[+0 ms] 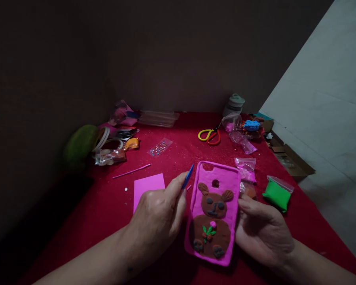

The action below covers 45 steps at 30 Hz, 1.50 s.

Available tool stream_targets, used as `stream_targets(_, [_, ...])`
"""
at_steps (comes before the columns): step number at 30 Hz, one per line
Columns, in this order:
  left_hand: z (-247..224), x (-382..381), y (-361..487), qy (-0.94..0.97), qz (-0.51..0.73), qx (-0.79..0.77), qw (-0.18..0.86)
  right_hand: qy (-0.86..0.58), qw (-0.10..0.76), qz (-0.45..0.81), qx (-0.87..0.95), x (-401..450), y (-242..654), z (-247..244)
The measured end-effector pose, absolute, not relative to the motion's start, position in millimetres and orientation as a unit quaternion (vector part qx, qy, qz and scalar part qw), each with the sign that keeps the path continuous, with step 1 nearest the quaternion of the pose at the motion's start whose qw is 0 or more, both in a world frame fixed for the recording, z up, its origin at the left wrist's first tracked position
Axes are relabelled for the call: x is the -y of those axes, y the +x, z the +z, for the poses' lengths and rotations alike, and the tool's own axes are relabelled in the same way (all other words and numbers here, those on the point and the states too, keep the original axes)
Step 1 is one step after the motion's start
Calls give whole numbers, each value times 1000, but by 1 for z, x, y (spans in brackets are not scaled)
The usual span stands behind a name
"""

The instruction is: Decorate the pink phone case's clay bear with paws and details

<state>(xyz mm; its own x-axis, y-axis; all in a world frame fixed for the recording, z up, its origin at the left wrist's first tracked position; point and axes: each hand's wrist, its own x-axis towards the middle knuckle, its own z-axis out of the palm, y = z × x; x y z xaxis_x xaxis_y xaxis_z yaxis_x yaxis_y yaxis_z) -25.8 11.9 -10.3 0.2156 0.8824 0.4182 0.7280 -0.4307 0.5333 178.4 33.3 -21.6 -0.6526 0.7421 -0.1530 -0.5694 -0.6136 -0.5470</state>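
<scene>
My left hand (163, 209) pinches a slim blue tool (188, 176), its tip pointing up beside the upper left edge of a pink phone case (231, 186). The case is held up and tilted by my right hand (264, 229), with the thumb at its right edge and the other fingers partly hidden behind. On the case is a brown clay bear (215, 206) with grey eyes, nose and mouth, and a pink flower (213, 224) with green leaves on its belly. Two holes show near the top of the case.
A pink sheet (148, 186) and a pink stick (132, 171) lie left. Beyond are a bead packet (160, 147) and yellow-red scissors (209, 136). A green clay bag (278, 194) is right; a jar (235, 103) stands at the back. Tape rolls (102, 139) are far left.
</scene>
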Motion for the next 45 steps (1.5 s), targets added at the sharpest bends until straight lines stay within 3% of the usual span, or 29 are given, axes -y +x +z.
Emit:
stream_targets(8, [-11, -12, -23, 756, 338, -536, 165, -156, 366, 886, 238, -33, 176, -21])
stream_targets(15, [-10, -12, -23, 771, 336, -524, 139, -181, 359, 885, 233, -33, 176, -24])
stream_targets(25, [-16, -10, -21, 822, 297, -486, 3, -163, 376, 890, 198, -34, 173, -24])
stream_targets(45, [-18, -13, -25, 821, 312, -478, 20, -142, 374, 900, 174, -40, 177, -26])
